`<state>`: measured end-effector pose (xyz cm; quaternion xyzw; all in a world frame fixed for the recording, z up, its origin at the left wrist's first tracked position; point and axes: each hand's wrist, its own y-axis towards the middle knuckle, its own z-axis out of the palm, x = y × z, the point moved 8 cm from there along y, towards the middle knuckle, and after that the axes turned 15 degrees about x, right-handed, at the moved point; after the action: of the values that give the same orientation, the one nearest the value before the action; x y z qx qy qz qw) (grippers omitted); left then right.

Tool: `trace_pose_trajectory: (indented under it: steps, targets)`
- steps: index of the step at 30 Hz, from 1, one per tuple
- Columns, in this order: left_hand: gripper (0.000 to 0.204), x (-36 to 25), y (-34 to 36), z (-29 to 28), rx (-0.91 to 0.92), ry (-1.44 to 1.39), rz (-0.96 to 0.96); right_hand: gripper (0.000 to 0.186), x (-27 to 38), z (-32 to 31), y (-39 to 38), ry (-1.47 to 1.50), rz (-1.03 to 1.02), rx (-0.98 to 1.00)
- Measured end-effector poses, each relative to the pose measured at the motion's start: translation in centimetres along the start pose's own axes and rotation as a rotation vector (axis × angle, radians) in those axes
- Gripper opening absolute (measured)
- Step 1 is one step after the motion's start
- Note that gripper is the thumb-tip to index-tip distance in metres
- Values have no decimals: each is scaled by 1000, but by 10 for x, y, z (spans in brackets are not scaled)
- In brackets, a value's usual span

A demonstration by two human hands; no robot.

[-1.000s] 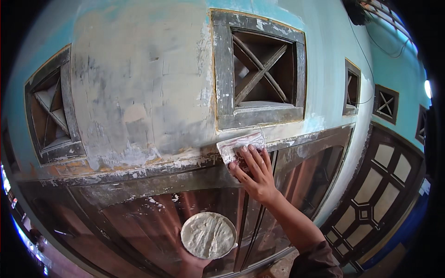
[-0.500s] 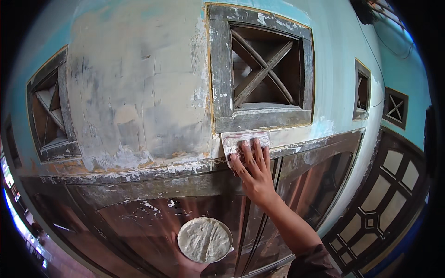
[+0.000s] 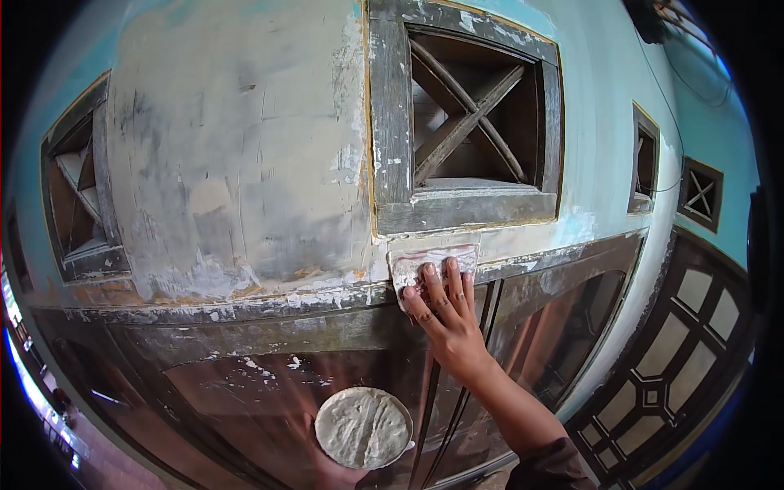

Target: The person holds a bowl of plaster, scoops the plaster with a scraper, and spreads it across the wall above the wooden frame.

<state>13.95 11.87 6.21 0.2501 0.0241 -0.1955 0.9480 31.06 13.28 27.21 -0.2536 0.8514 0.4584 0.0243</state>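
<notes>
My right hand [image 3: 453,327] grips a white-smeared flat rectangular spreader [image 3: 412,257], pressed on the wall strip just below the central square vent [image 3: 384,139] with crossed wooden bars, over the top edge of the brown wooden window [image 3: 327,327]. My left hand [image 3: 327,463] holds a round container [image 3: 364,427] full of off-white paste, low in the view, in front of the window's glass; most of this hand is hidden behind the container. The wall [image 3: 212,147] left of the vent is patched grey-beige with white smears and orange traces along its lower edge.
Smaller vents stand at the left [image 3: 77,196] and right [image 3: 645,159], another on the turquoise side wall [image 3: 700,193]. A dark panelled door [image 3: 686,335] is at the right. Wires [image 3: 678,114] hang near the upper right corner; brightness shows at the far left edge.
The spreader in my right hand has risen toward the vent's lower frame, then moved slightly down again. The container in my left hand sits a little lower in view. The view has also shifted.
</notes>
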Motion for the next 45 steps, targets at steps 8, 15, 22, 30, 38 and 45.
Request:
trace_pose_trajectory:
  steps: [8,15,22,30,38,45]
  targets:
    - [87,9,-3,10,-13,-73,-19,53,7,-9,-27,30,-45,-31]
    - [87,13,-6,3,-49,-117,-29,53,-2,-15,7,2,7,-17]
    - [87,11,-1,6,-29,-60,-26,51,5,-3,-22,65,-8,26]
    - [89,12,3,3,-37,-45,-18,48,-2,-11,6,25,20,-30]
    - [90,2,-3,-6,-76,60,20,49,11,-27,-26,109,-22,-79]
    - [90,7,-1,-1,1,-71,9,50,0,0,-6,51,7,1]
